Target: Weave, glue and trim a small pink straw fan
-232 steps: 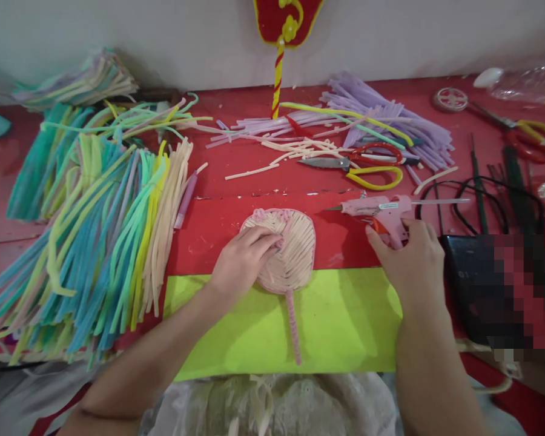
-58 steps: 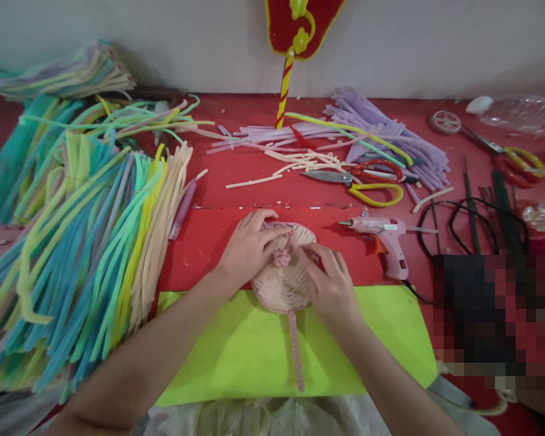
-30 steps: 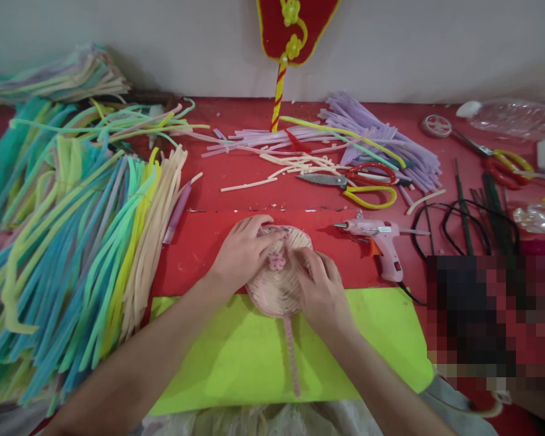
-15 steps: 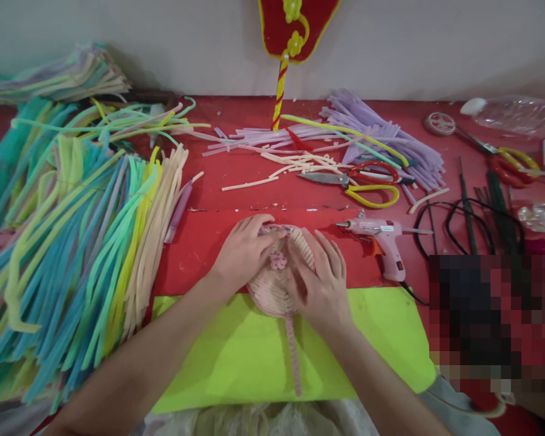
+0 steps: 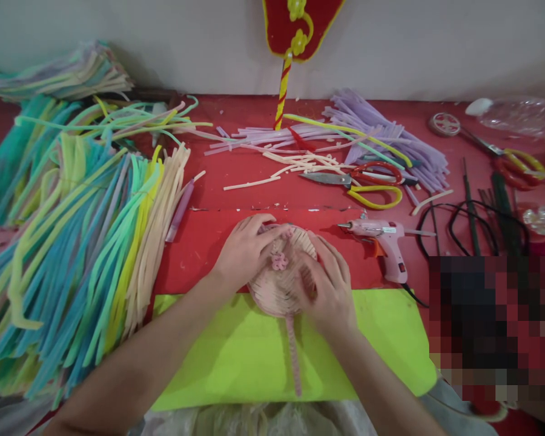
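Note:
A round, pale pink fan [image 5: 272,295] of pipe cleaners lies in front of me, its thin handle [image 5: 293,357] pointing toward me over the yellow-green sheet [image 5: 227,363]. Near its middle sits a small pink flower [image 5: 280,261]. My left hand [image 5: 245,251] grips the fan's upper left edge, thumb and fingertips together by a small pink piece near the top. At the right edge, my right hand [image 5: 331,287] is curled around the fan, its thumb and index finger bent over the surface. Part of the fan's rim is hidden under both hands.
A pink glue gun [image 5: 393,248] lies right of the fan, its black cord trailing away. Behind are red-and-yellow scissors [image 5: 375,181] and purple pipe cleaners [image 5: 390,136]. Bundles of coloured pipe cleaners [image 5: 82,242] cover the left. A red-and-yellow fan [image 5: 281,91] leans against the wall.
My right hand's fingers have drawn back a little to the right and down from the fan's upper middle, showing more of its surface. The left hand stays in place.

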{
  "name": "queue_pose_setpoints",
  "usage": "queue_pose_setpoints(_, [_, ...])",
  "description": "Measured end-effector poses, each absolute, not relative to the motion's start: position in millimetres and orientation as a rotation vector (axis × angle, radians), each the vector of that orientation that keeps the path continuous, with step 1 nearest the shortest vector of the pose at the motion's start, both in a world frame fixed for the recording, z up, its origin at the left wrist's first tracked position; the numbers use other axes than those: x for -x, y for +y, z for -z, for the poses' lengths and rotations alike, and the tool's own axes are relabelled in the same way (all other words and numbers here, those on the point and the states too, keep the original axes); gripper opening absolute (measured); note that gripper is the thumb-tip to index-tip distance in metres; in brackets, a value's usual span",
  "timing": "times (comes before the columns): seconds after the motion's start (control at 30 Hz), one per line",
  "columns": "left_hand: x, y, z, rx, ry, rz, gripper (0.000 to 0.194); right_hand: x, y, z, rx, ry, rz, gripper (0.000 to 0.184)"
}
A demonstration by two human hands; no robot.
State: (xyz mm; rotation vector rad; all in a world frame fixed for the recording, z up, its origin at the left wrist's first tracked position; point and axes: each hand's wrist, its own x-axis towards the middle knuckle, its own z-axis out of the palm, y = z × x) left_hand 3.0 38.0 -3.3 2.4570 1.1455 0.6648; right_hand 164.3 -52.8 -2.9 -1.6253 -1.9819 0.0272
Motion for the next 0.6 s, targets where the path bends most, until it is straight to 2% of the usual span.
queue_pose_setpoints(0.13, [1, 37, -8, -2.226, 1.402, -0.776, 0.042, -175, -54, 7, 1.673, -1.811, 0.004, 0.027])
queue_pose_setpoints(0.3, [13, 19, -23, -2.039, 1.698, -0.710, 0.045, -183, -51, 10, 1.709, -1.693, -0.080, 0.023])
queue_pose_setpoints(0.47, [21, -8, -24, -1.862, 1.641, -0.669, 0.049, -184, -51, 10, 1.735, -1.640, -0.221, 0.025])
queue_pose_setpoints(0.6, [17, -13, -22, -1.543, 1.536, -0.782, 0.049, -183, -53, 7, 1.763, -1.585, -0.323, 0.024])
